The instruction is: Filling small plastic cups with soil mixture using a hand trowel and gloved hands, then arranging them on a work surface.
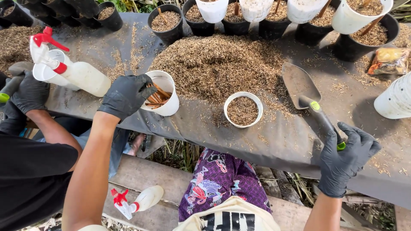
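Note:
My left hand (125,95), in a black glove, grips the rim of a white cup (165,95) that holds several brown sticks. My right hand (344,156), also black-gloved, holds a grey hand trowel (302,87) by its handle, blade pointing away over the table. Between my hands stands a small white pot (243,109) filled with husk. Just behind it lies a large heap of husk (218,64) on the grey table cover (278,141).
Another person's gloved hand (29,92) is at the left, beside a white spray bottle with a red trigger (70,70). Black and white pots (167,19) filled with husk line the far edge. A white pot (396,100) sits at the right. A second spray bottle (139,201) lies below.

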